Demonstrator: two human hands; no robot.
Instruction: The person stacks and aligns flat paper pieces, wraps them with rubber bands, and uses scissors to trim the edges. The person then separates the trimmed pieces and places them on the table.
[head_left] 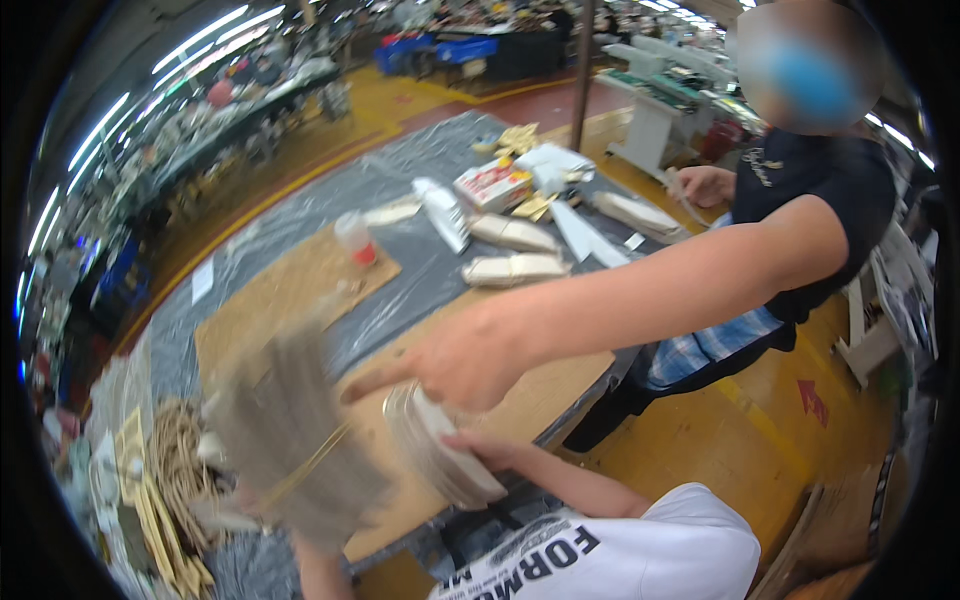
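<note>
My left forearm (pixel 318 574) rises from the lower edge to a thick bundle of grey-beige cut pieces (pixel 290 430), bound with a thin yellow band (pixel 310 462). The bundle is held up over the table and smeared by motion; it hides most of my left hand. My right hand (pixel 482 447) grips the edge of a second stack of pale cut pieces (pixel 430 450), close to the table board. A co-worker's hand (pixel 465 355) reaches in from the right above that stack, its index finger pointing at the grey-beige bundle.
The co-worker (pixel 820 190) stands at the table's right side. Brown boards (pixel 270 295) lie on the plastic-covered table (pixel 390 315). A red-and-clear container (pixel 355 240), wrapped bundles (pixel 515 268) and a small carton (pixel 492 185) stand farther back. Coiled beige cord (pixel 180 460) lies at left.
</note>
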